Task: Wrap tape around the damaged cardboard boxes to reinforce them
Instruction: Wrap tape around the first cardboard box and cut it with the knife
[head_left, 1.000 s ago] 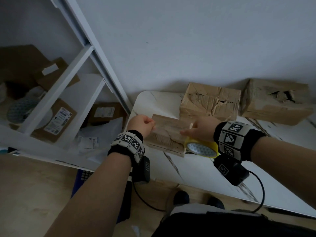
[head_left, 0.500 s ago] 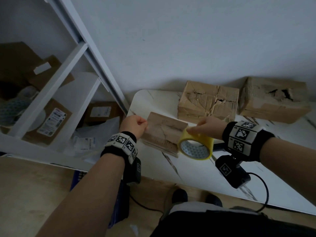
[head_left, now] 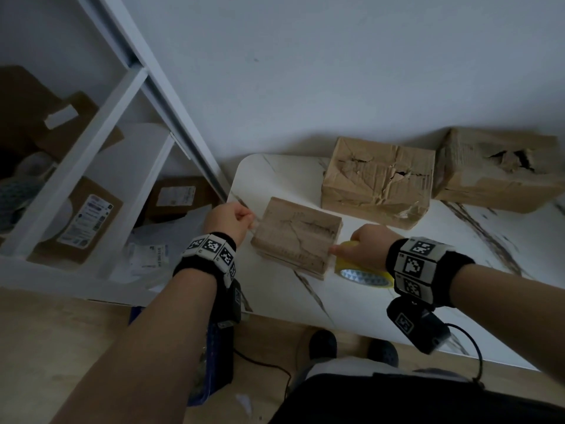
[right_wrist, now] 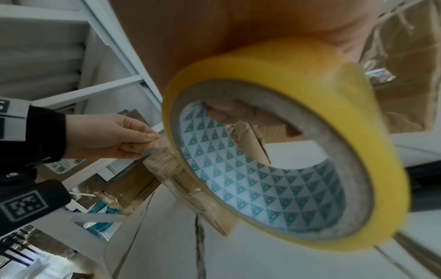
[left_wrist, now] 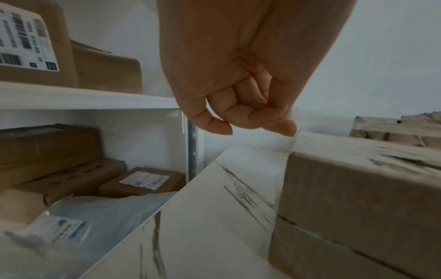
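A small worn cardboard box (head_left: 298, 237) lies on the white marbled table (head_left: 367, 307), near its left corner. My left hand (head_left: 249, 220) pinches a clear tape end at the box's left edge; the pinch also shows in the right wrist view (right_wrist: 150, 139). In the left wrist view the fingers (left_wrist: 262, 130) are curled just left of the box (left_wrist: 358, 198). My right hand (head_left: 345, 249) grips the yellow tape roll (head_left: 363, 273) at the box's right edge. One finger (right_wrist: 238, 113) hooks through the roll's core (right_wrist: 274, 169).
Two bigger torn boxes (head_left: 379, 182) (head_left: 495, 169) stand against the wall at the table's back. A white shelf unit (head_left: 101, 166) with labelled parcels is on the left. Plastic mailers (head_left: 146, 249) lie beside it. My feet (head_left: 324, 344) are under the table's front edge.
My right hand has carried the roll rightward from over the box top and lowered it beside the box's right edge. The left hand keeps its pinch at the left edge.
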`<state>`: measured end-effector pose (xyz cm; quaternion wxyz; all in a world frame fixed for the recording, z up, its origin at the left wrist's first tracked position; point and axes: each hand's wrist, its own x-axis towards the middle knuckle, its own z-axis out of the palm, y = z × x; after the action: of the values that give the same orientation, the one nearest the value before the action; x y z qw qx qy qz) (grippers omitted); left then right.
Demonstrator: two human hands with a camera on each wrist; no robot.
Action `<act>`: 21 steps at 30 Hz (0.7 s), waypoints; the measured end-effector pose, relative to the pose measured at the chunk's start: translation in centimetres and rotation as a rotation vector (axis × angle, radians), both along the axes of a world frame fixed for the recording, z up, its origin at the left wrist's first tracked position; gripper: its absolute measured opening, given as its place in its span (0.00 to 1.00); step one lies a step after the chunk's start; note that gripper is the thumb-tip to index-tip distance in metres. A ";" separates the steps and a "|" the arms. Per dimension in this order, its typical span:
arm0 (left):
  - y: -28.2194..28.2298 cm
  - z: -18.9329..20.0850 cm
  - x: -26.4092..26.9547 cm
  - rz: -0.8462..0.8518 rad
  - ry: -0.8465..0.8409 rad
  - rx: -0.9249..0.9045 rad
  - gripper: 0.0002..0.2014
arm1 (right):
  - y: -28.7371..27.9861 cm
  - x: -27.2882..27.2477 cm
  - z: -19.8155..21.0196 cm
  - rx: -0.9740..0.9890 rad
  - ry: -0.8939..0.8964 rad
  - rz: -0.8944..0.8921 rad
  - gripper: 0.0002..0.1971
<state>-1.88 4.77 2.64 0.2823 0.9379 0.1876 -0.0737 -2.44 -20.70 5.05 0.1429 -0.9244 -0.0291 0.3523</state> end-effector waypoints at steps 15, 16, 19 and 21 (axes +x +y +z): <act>0.9 -1.7 0.8 -0.007 -0.006 -0.085 0.05 | 0.8 0.9 -1.4 -0.027 0.005 -0.032 0.28; 0.9 -1.7 0.8 -0.007 -0.005 -0.088 0.05 | 0.8 0.8 -1.4 -0.028 0.004 -0.032 0.28; 0.9 -1.7 0.8 -0.020 -0.009 -0.099 0.05 | 0.9 0.7 -1.6 -0.038 0.004 -0.032 0.28; 0.9 -1.8 0.8 -0.025 -0.010 -0.107 0.06 | 1.0 0.7 -1.6 -0.049 0.006 -0.027 0.28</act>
<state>-1.08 5.67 0.87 0.3319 0.9242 0.1700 -0.0824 -1.73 -19.73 3.41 0.1250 -0.9270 -0.0075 0.3536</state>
